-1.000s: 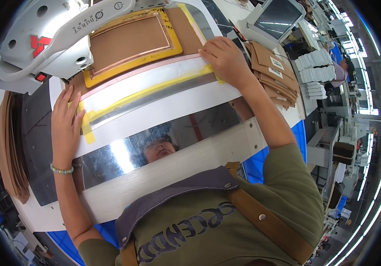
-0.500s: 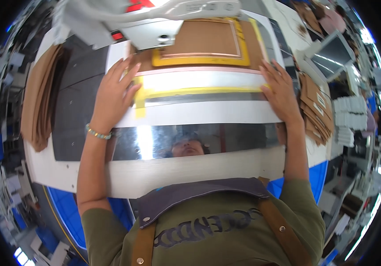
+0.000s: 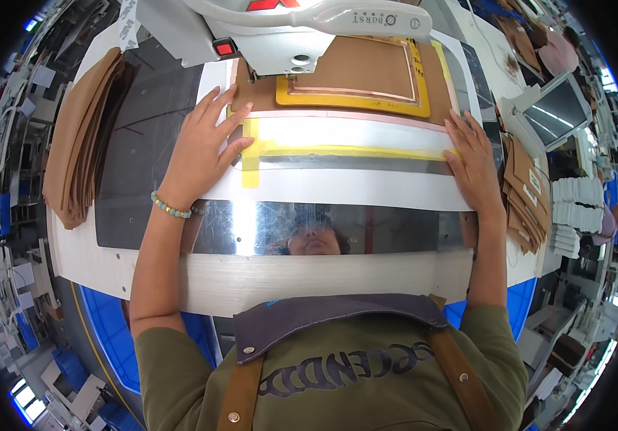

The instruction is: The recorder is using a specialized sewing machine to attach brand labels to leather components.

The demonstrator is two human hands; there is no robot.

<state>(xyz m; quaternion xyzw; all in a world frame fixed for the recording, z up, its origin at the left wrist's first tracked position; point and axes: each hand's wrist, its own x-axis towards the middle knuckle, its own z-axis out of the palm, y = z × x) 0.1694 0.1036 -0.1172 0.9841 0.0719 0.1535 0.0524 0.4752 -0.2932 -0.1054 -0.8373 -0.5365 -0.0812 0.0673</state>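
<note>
One head-worn fisheye view looks steeply down, close over the counter (image 3: pixel 266 280). The person's chest fills the lower frame, a sewing machine (image 3: pixel 287 29) the top edge; edges bend toward the rim.

Left hand (image 3: pixel 205 147) flat, palm down, fingers spread and pointing up and away from the body, a beaded bracelet at the wrist. Right hand (image 3: pixel 472 161) likewise flat, fingers together and extended forward. Both forearms bare, reaching out from the lower edge, elbows nearly straight, well apart.
</note>
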